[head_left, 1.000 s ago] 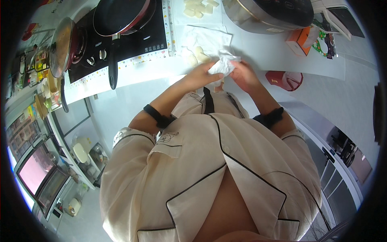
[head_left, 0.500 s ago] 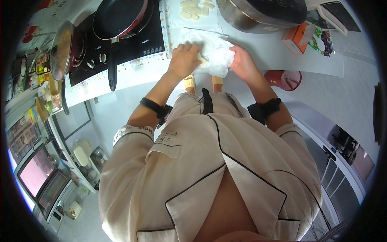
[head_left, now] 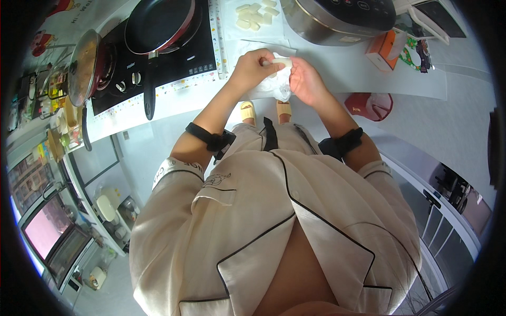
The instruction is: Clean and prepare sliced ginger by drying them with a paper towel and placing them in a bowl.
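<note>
Above the counter's front edge my two hands are close together at a crumpled white plastic bag. My left hand is closed, thumb and forefinger pinching a pale white piece at the bag's top. It resembles the cut pieces on the counter, though its kind is unclear. My right hand grips the bag's right side, its fingertips partly hidden by the plastic. Beyond the hands, several pale cut pieces lie on a white sheet.
At left, a frying pan stands on a black cooktop, its handle pointing toward me. A lidded pot is farther left. A rice cooker and an orange box stand to the right. Below sits a red bin.
My left hand has moved up and right off the bag's left side, and now pinches a pale piece. The bag looks smaller and hangs lower between my hands.
</note>
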A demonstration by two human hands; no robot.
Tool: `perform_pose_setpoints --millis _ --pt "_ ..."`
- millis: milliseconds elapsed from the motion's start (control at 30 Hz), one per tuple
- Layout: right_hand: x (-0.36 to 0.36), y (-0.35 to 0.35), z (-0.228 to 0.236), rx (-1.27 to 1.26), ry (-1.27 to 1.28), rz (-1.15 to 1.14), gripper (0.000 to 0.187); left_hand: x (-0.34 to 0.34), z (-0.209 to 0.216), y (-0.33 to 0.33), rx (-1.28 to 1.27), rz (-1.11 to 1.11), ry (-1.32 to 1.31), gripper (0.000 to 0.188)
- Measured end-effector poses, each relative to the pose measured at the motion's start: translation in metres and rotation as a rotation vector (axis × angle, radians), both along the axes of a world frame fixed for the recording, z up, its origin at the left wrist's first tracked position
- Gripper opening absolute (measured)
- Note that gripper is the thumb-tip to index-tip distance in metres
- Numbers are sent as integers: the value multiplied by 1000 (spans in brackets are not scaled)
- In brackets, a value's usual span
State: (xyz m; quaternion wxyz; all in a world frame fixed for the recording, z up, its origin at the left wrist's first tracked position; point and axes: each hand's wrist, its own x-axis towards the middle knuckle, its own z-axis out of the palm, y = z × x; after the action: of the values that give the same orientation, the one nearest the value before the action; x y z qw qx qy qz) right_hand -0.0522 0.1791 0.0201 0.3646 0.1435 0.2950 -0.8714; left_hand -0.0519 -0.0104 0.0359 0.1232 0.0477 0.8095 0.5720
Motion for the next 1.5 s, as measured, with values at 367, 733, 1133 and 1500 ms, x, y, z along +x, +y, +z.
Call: perform_pose_setpoints --millis 367,733,1133,1500 --pt "1 5 -1 264 182 -242 28 1 23 -5 335 109 -235 20" --pt "-9 1 21 -27 106 -313 34 13 17 2 501 40 -254 15" --pt "-13 13 12 20 106 -378 28 8 11 -18 600 -76 -543 11" --pt "12 -16 19 1085 1064 -362 27 4 19 21 311 334 -231 12"
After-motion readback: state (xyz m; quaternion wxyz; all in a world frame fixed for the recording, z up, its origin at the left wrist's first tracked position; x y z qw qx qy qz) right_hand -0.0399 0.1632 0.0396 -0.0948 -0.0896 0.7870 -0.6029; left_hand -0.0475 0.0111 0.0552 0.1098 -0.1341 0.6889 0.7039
